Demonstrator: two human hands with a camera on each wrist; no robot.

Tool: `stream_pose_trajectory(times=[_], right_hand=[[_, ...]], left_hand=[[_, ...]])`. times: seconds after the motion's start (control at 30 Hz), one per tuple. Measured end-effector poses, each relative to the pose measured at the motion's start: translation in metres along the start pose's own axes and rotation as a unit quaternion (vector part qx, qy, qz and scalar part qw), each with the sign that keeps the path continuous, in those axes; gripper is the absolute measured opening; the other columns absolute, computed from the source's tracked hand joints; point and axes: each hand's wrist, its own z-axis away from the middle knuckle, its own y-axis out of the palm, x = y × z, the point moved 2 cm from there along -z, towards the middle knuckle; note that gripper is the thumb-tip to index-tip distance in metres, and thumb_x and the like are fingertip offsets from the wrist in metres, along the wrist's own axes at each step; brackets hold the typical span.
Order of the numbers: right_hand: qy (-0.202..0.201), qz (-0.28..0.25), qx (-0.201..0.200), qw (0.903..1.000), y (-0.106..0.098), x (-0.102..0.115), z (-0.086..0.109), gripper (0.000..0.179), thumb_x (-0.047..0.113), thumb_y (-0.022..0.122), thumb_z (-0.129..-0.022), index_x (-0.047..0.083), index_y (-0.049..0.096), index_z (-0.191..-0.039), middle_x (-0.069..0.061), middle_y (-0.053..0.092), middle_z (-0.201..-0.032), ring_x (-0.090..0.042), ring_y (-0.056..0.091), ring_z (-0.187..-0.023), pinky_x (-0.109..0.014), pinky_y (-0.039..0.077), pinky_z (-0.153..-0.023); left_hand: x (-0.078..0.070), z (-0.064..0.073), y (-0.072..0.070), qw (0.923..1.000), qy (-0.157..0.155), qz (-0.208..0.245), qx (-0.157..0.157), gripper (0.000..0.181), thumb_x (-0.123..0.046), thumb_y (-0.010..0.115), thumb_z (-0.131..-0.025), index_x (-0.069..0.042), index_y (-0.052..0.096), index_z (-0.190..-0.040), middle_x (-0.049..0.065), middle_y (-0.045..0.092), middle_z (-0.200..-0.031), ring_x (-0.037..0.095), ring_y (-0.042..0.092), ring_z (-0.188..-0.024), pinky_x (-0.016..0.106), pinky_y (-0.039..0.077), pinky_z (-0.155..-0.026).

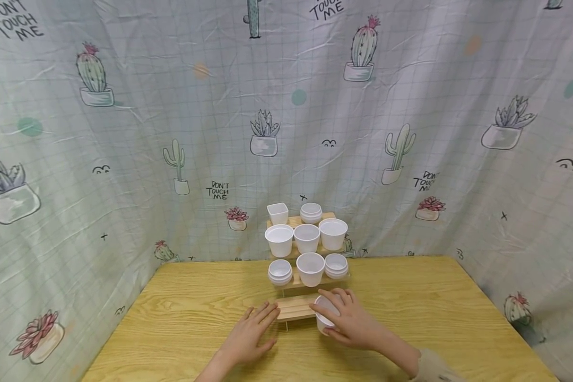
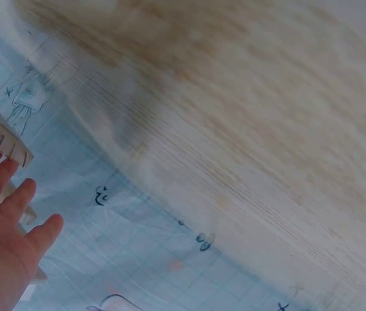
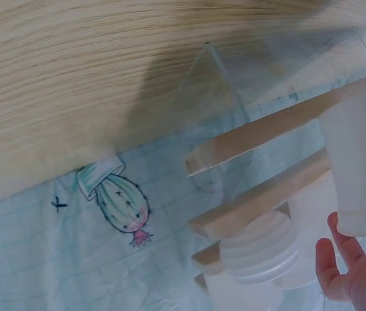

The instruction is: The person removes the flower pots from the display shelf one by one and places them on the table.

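Observation:
A white plastic flowerpot [image 1: 322, 322] stands at the right end of the lowest step [image 1: 293, 309] of a wooden tiered stand. My right hand [image 1: 358, 323] grips this pot near its rim, fingers over the far side and thumb in front. The right wrist view shows the same pot [image 3: 361, 162] against the board's edge, with fingertips at its rim. At the step's left end, my left hand [image 1: 249, 335] lies with extended fingers touching or just beside the board. In the left wrist view the left hand [image 2: 4, 240] has its fingers spread and holds nothing.
Higher steps carry several white pots: a square one [image 1: 278, 213], ribbed round ones [image 1: 280, 272] and plain tapered ones [image 1: 310, 269]. Clear side panels [image 3: 212, 84] support the boards. The stand is on a wood-grain table [image 1: 196, 307] before a cactus-print curtain [image 1: 210, 132].

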Motion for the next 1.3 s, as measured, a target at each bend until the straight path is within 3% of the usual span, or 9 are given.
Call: stream_pose_trajectory(times=[0.33,0.77,1.3], right_hand=[[-0.005,0.010,0.000,0.9999,-0.004,-0.006,0.011,0.063,0.037,0.064,-0.077,0.027,0.038,-0.134,-0.010,0.045,-0.130,-0.025,0.043,-0.107,-0.044,0.037,-0.079],[0.015,0.005,-0.012,0.9998,-0.010,-0.022,0.029,0.061,0.033,0.067,-0.073,0.021,0.047,-0.129,-0.010,0.047,-0.128,-0.025,0.044,-0.104,-0.044,0.036,-0.078],[0.037,0.033,-0.017,0.9986,-0.017,-0.040,0.054,0.059,0.036,0.068,-0.072,0.022,0.050,-0.127,-0.009,0.052,-0.122,-0.025,0.044,-0.102,-0.043,0.036,-0.077]], left_hand=[[0.002,0.000,0.001,1.0000,0.007,0.003,-0.005,0.061,-0.037,0.060,-0.080,-0.011,0.043,-0.132,0.005,0.044,-0.137,0.027,0.044,-0.124,0.051,0.038,-0.095],[0.000,0.001,-0.001,1.0000,0.002,0.001,0.006,0.061,-0.039,0.059,-0.081,-0.012,0.042,-0.133,0.005,0.043,-0.138,0.026,0.042,-0.125,0.052,0.038,-0.095],[-0.001,0.000,-0.002,0.9999,0.004,-0.005,-0.011,0.060,-0.038,0.061,-0.080,-0.016,0.043,-0.133,0.005,0.045,-0.136,0.026,0.044,-0.123,0.052,0.039,-0.094]])
